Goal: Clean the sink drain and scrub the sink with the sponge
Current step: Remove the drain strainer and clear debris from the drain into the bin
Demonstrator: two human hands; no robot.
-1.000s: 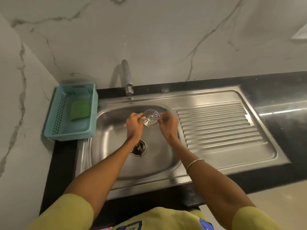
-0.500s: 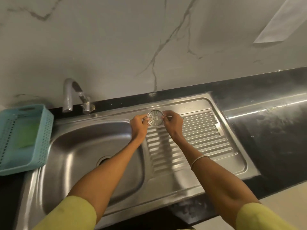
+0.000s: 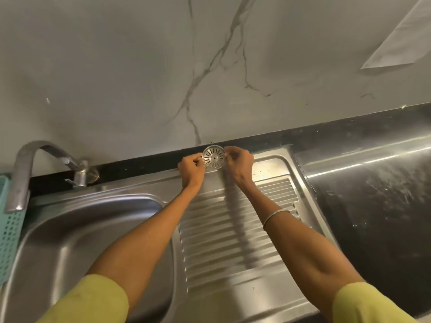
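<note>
Occlusions and cut-offs, head view

The fingertips of both hands (image 3: 215,163) are tucked behind the rim of the drain strainer (image 3: 213,157), so the exact contact cannot be told. Well left of the hands, the teal basket (image 3: 10,231) is cut by the frame's left edge; its contents are out of view. The sink basin (image 3: 70,241) below the left forearm is partly covered by that arm, its drain hole hidden. The lower drainboard (image 3: 228,248) shows motion blur.

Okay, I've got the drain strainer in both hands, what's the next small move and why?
Probably lower the drain strainer onto the back of the drainboard and let go. Left hand and right hand both pinch its rim there, so neither is free for the sponge.
</note>
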